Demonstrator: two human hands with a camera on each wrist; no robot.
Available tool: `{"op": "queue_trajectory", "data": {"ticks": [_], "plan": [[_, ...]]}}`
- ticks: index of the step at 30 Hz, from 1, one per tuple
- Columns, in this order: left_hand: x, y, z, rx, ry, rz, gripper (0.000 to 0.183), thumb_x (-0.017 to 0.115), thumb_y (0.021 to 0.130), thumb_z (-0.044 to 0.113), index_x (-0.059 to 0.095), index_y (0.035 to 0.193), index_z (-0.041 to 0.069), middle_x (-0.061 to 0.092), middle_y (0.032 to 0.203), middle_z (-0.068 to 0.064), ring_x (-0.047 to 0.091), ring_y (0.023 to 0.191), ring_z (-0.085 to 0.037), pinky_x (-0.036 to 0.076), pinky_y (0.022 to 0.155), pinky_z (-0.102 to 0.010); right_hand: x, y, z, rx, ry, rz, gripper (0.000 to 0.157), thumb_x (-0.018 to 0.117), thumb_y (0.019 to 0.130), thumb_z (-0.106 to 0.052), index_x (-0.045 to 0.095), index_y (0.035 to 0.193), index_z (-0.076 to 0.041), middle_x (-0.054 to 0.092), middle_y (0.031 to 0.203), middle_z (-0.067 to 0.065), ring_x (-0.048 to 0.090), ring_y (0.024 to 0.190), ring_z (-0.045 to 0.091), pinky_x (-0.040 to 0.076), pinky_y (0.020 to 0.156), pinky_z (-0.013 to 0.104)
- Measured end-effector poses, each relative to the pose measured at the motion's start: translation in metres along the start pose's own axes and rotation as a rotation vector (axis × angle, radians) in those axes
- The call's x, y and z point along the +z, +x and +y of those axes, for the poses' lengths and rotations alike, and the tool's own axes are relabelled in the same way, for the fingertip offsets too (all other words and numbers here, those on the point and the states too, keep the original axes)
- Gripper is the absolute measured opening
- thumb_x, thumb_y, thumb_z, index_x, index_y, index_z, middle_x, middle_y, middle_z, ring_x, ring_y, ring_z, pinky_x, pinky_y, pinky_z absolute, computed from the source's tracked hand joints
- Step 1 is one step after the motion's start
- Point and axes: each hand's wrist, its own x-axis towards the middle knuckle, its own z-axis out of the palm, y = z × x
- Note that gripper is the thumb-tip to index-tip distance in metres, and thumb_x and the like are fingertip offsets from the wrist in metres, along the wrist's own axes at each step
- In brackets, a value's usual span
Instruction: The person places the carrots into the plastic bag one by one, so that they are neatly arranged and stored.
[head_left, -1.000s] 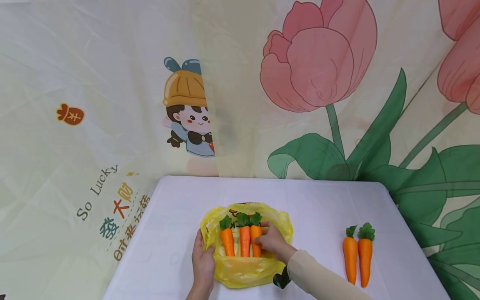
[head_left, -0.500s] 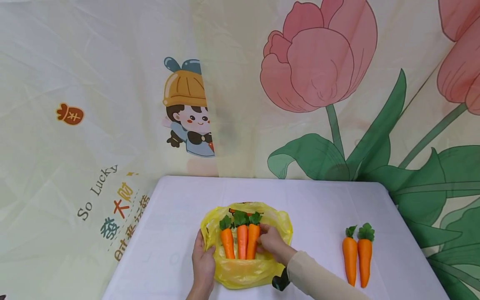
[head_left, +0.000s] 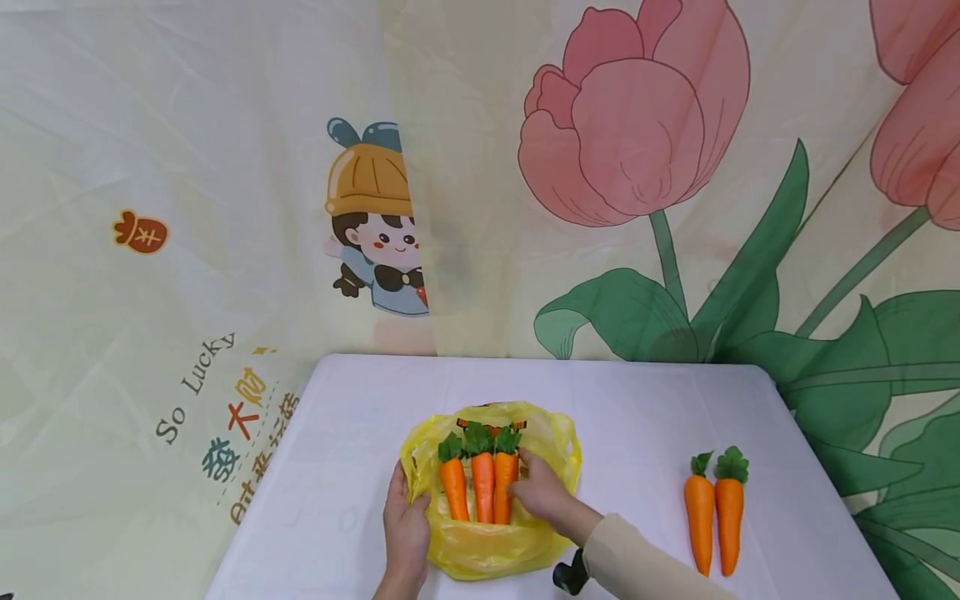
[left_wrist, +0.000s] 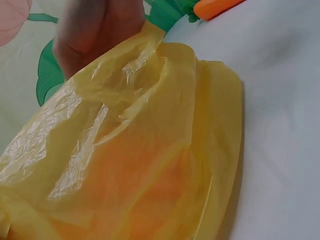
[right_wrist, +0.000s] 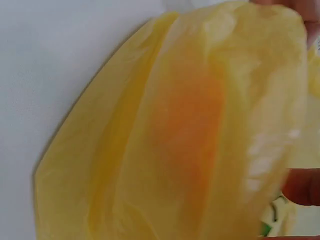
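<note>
A yellow plastic bag (head_left: 495, 557) lies mouth-up in the middle of the table. Three orange carrots with green tops stick out of it, their lower ends behind its front fold. My left hand (head_left: 405, 525) grips the bag's left rim, thumb inside and fingers outside. On the other side, my right hand (head_left: 547, 492) holds the rightmost carrot (head_left: 505, 479), with the thumb at its right edge and the other fingertips partly hidden beside it. Wrinkled bag film (left_wrist: 130, 165) fills much of the left wrist view, orange showing through. A blurred fingertip (right_wrist: 302, 186) shows in the right wrist view.
Two loose carrots, a left one (head_left: 701, 521) and a right one (head_left: 729, 517), lie side by side on the white table (head_left: 337, 433) at the right. A printed curtain (head_left: 480, 167) hangs behind the table's back edge.
The rightmost carrot has shifted left with my right fingers, closer to the middle carrot. The bag's front fold sits slightly lower. My right cuff has drawn back a little; the left hand stays put.
</note>
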Motion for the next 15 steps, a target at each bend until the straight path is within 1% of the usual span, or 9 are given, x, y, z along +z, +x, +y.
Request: {"op": "queue_trajectory", "data": {"ticks": [2,4,7,10,13,15], "plan": [[0.0,0.0,0.0,0.003,0.001,-0.001,0.073,0.031,0.099,-0.009,-0.001,0.163,0.007,0.002,0.169,-0.007,0.006,0.154,-0.026,0.015,0.125,-0.047,-0.003,-0.007,-0.007,-0.031,-0.028,-0.004,0.079,0.064,0.086,0.001,0.025,0.153,0.013,0.03,0.157,0.032,0.036,0.14,0.05,0.043,0.107,0.06],[0.0,0.0,0.0,0.007,0.002,-0.003,0.073,0.031,0.099,-0.009,-0.001,0.163,0.006,0.002,0.169,-0.008,0.006,0.154,-0.026,0.015,0.125,-0.047,-0.007,-0.016,-0.016,-0.064,-0.029,-0.027,0.078,0.065,0.09,-0.005,0.026,0.155,0.01,0.029,0.159,0.029,0.035,0.141,0.048,0.042,0.108,0.061],[0.001,0.0,0.001,0.01,0.006,-0.004,0.073,0.031,0.099,-0.009,0.0,0.163,0.006,0.002,0.169,-0.008,0.006,0.154,-0.026,0.015,0.125,-0.047,-0.016,-0.031,-0.031,-0.132,-0.02,-0.081,0.076,0.067,0.095,-0.014,0.026,0.157,0.005,0.028,0.161,0.025,0.032,0.144,0.045,0.037,0.111,0.062],[0.001,0.0,0.001,0.008,0.009,0.001,0.073,0.031,0.099,-0.009,-0.001,0.163,0.006,0.002,0.169,-0.008,0.006,0.154,-0.026,0.015,0.125,-0.047,-0.025,-0.05,-0.043,-0.205,-0.032,-0.132,0.076,0.067,0.097,-0.023,0.027,0.158,-0.001,0.028,0.162,0.018,0.032,0.146,0.04,0.033,0.115,0.06],[0.001,0.0,0.002,0.003,0.011,0.008,0.074,0.032,0.098,-0.009,-0.002,0.162,0.007,0.002,0.169,-0.009,0.005,0.154,-0.026,0.014,0.125,-0.048,-0.032,-0.072,-0.048,-0.262,-0.092,-0.151,0.077,0.068,0.097,-0.032,0.028,0.16,-0.009,0.029,0.163,0.01,0.034,0.146,0.032,0.034,0.115,0.057],[0.001,0.0,0.002,0.001,0.012,0.011,0.074,0.033,0.099,-0.008,-0.002,0.162,0.007,0.002,0.169,-0.009,0.004,0.154,-0.026,0.014,0.125,-0.048,-0.036,-0.086,-0.049,-0.278,-0.154,-0.152,0.079,0.068,0.096,-0.038,0.028,0.16,-0.015,0.03,0.163,0.004,0.036,0.145,0.028,0.036,0.115,0.056]]}}
